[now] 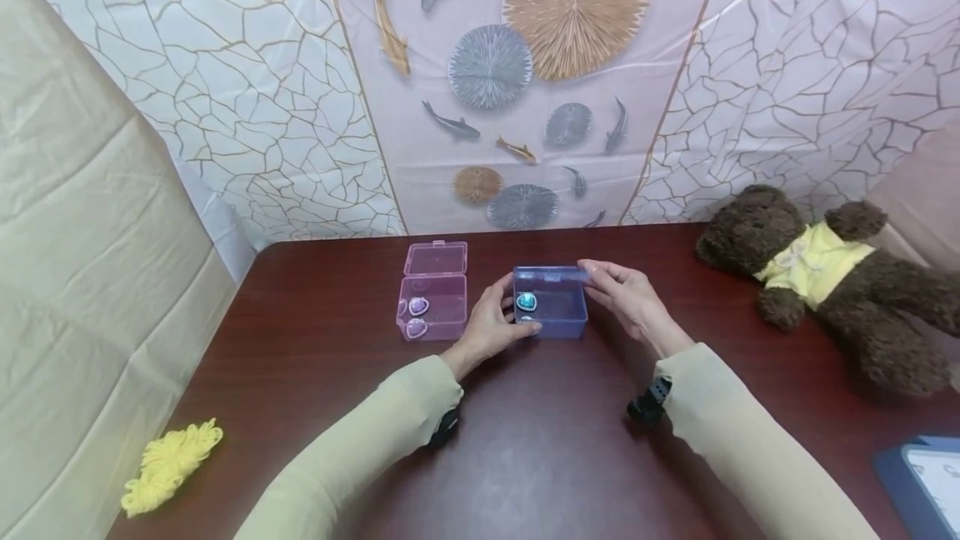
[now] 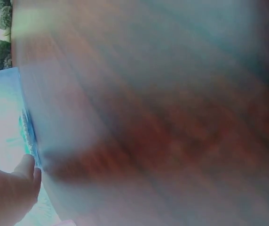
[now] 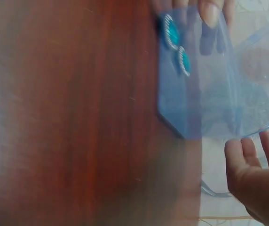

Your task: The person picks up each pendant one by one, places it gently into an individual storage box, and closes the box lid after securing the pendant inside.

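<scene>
A clear blue plastic box [image 1: 551, 325] stands on the table with its lid [image 1: 550, 275] raised at the back. Inside, on the left, lies a teal gem [image 1: 527, 302] with a pale beaded rim; a second teal gem [image 3: 185, 62] shows in the right wrist view. My left hand [image 1: 491, 323] grips the box's left side, thumb on the front wall. At the right back corner, my right hand [image 1: 626, 298] holds the lid's edge with its fingertips. A pink box [image 1: 446, 325], lid open, sits just left with purple gems [image 1: 417, 307] in it.
A brown teddy bear [image 1: 825, 273] in a yellow top lies at the right. Yellow yarn [image 1: 172, 465] rests near the left table edge. Part of a blue-framed object [image 1: 903, 482] shows at lower right. Patterned cloth [image 1: 300, 107] hangs behind the table.
</scene>
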A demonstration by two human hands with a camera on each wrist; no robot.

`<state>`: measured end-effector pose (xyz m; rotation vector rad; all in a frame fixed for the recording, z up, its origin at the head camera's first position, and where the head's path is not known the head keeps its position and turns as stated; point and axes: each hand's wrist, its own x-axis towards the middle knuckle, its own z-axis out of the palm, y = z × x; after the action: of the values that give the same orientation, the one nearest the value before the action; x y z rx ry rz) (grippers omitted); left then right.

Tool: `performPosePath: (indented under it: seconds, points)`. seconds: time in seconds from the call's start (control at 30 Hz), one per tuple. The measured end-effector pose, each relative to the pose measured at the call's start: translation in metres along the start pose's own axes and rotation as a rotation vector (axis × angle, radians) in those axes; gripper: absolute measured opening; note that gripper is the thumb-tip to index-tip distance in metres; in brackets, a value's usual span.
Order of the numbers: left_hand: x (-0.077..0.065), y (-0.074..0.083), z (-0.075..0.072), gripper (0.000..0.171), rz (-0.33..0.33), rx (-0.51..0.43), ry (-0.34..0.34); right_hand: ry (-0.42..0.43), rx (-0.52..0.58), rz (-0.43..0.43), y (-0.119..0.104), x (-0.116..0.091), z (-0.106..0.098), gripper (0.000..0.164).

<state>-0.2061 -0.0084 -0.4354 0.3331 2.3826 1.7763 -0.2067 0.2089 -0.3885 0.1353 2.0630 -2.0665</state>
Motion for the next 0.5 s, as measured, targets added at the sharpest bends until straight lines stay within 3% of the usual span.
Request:
performPosePath:
  seconds: [0.23,0.37,0.5]
  points:
    - [-0.002,0.001,-0.003,0.089,0.003,0.044,0.007,-0.019,-0.061,0.025,0.012,-0.008,0.004,0.058]
    - [-0.005,0.003,-0.005,0.089,-0.037,-0.027,-0.036,-0.024,-0.078,0.001,0.018,-0.009,0.005,0.057]
    - [-0.009,0.004,-0.006,0.074,-0.056,-0.120,-0.061,-0.026,-0.075,0.008,0.021,-0.010,0.006,0.058]
